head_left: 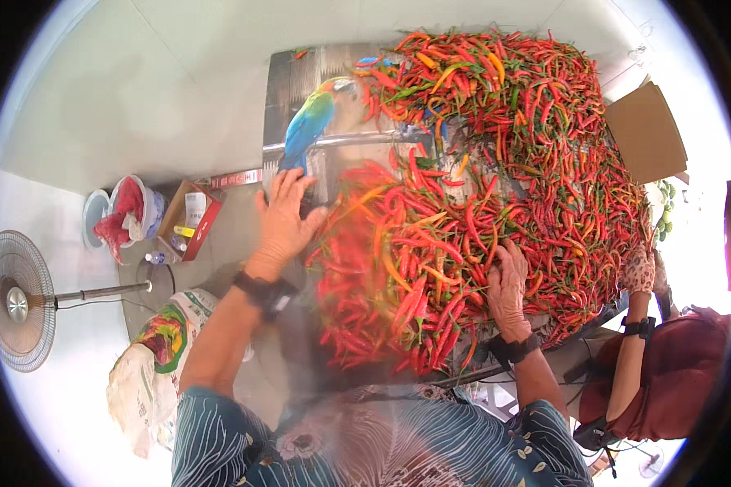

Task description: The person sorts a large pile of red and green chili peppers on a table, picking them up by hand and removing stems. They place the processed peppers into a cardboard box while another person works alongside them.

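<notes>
A large heap of red chili peppers (426, 243), with some orange ones and green stems, covers much of a table whose top bears a printed parrot (310, 122). Left of the heap, my left hand (287, 213) is spread above the table's left side, its fingers apart and nothing seen in it. My right hand (508, 286) rests with bent fingers among the peppers near the front edge. Its fingertips are partly hidden, so whether it grips a pepper cannot be told. A blur covers the left part of the heap.
At the right, another person's gloved hand (639, 271) touches the heap. A cardboard piece (646, 134) stands beyond the table's right side. To the left are a floor fan (18, 304), a woven sack (140, 383), an open box (186, 225) and a bucket (152, 210) with red netting.
</notes>
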`<state>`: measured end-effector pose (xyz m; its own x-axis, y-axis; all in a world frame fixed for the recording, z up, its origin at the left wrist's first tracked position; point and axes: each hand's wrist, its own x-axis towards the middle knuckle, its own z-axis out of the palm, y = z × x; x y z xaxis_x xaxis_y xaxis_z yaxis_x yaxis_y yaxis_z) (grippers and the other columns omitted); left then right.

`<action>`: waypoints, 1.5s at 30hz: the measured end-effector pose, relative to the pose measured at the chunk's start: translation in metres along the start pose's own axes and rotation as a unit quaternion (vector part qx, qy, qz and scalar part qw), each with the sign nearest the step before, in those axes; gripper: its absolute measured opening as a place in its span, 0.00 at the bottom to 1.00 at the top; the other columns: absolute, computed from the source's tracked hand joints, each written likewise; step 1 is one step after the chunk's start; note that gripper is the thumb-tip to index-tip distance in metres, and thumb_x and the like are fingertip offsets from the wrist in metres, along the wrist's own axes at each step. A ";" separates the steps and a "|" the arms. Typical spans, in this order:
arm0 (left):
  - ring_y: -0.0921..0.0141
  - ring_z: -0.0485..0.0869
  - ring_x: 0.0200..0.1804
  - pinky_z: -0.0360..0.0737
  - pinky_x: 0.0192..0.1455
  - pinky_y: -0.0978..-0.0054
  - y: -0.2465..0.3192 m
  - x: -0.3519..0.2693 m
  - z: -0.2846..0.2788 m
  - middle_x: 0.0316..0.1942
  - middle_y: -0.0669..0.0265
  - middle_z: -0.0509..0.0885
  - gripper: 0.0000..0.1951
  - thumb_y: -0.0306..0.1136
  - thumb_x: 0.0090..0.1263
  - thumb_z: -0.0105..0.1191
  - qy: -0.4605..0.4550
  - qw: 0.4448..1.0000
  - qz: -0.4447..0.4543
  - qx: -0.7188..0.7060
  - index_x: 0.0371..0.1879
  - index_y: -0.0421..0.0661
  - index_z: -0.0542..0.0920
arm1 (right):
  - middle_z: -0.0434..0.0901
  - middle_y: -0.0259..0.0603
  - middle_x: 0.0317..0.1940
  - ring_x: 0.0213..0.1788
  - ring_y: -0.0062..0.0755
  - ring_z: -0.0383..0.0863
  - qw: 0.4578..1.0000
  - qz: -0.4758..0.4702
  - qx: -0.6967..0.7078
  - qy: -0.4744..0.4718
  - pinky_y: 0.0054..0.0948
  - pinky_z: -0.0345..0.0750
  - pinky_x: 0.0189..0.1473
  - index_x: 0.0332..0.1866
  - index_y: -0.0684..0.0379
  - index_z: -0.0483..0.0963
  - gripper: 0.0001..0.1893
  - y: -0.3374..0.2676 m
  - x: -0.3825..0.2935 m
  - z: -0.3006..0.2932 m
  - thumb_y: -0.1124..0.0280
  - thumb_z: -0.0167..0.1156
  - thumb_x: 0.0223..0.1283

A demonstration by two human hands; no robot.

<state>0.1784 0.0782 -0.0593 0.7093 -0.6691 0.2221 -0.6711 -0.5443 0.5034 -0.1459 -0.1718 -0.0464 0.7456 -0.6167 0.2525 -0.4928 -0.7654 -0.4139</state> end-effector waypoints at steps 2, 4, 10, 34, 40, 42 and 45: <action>0.60 0.63 0.70 0.49 0.69 0.42 0.003 -0.005 0.011 0.66 0.63 0.69 0.25 0.45 0.58 0.60 0.031 0.998 0.011 0.053 0.55 0.52 0.76 | 0.75 0.52 0.56 0.60 0.51 0.71 0.998 0.039 0.030 -0.038 0.44 0.66 0.63 0.50 0.62 0.75 0.14 -0.002 0.008 -0.015 0.76 0.54 0.58; 0.61 0.64 0.70 0.48 0.69 0.40 0.003 -0.007 0.012 0.64 0.66 0.72 0.21 0.44 0.57 0.61 0.050 0.998 0.005 0.023 0.50 0.53 0.78 | 0.77 0.51 0.52 0.55 0.50 0.76 0.983 0.107 0.099 -0.108 0.41 0.72 0.58 0.47 0.62 0.77 0.12 -0.008 0.027 -0.039 0.75 0.55 0.59; 0.62 0.65 0.70 0.49 0.70 0.46 0.007 -0.008 0.011 0.60 0.67 0.76 0.17 0.42 0.58 0.61 0.065 0.998 -0.004 0.015 0.45 0.53 0.79 | 0.80 0.48 0.44 0.42 0.33 0.81 0.974 -0.010 0.113 -0.198 0.30 0.76 0.44 0.50 0.65 0.75 0.14 -0.083 0.127 -0.061 0.72 0.56 0.61; 0.62 0.68 0.67 0.51 0.69 0.51 0.010 -0.005 0.012 0.57 0.69 0.77 0.10 0.34 0.60 0.58 0.081 0.996 -0.027 0.004 0.41 0.53 0.78 | 0.80 0.54 0.40 0.45 0.55 0.81 0.950 -0.231 -0.075 -0.195 0.50 0.78 0.44 0.46 0.61 0.72 0.12 -0.105 0.234 0.062 0.70 0.53 0.57; 0.61 0.69 0.67 0.52 0.69 0.52 0.006 -0.006 0.014 0.57 0.69 0.77 0.10 0.32 0.60 0.57 0.098 0.995 -0.013 0.010 0.41 0.52 0.78 | 0.79 0.56 0.49 0.51 0.57 0.78 0.956 -0.147 -0.017 -0.254 0.46 0.74 0.53 0.55 0.63 0.72 0.21 -0.060 0.171 0.001 0.70 0.56 0.55; 0.61 0.69 0.67 0.52 0.68 0.53 0.006 -0.005 0.016 0.57 0.69 0.77 0.11 0.32 0.60 0.57 0.099 0.995 -0.010 0.006 0.41 0.52 0.78 | 0.79 0.56 0.47 0.49 0.57 0.78 0.963 -0.152 -0.014 -0.221 0.47 0.75 0.51 0.56 0.59 0.73 0.21 -0.033 0.153 -0.020 0.67 0.56 0.56; 0.63 0.68 0.67 0.51 0.69 0.50 0.006 -0.005 0.016 0.56 0.71 0.78 0.11 0.31 0.58 0.61 0.105 0.994 -0.014 -0.003 0.40 0.52 0.79 | 0.80 0.55 0.48 0.49 0.52 0.80 0.914 -0.103 -0.048 -0.389 0.40 0.76 0.52 0.56 0.65 0.73 0.24 -0.027 0.145 -0.069 0.65 0.61 0.53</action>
<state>0.1671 0.0699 -0.0708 0.7581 -0.5324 0.3766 -0.6488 -0.5577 0.5177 -0.0556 -0.2533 0.0620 0.9021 -0.1687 -0.3972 -0.3151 -0.8864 -0.3391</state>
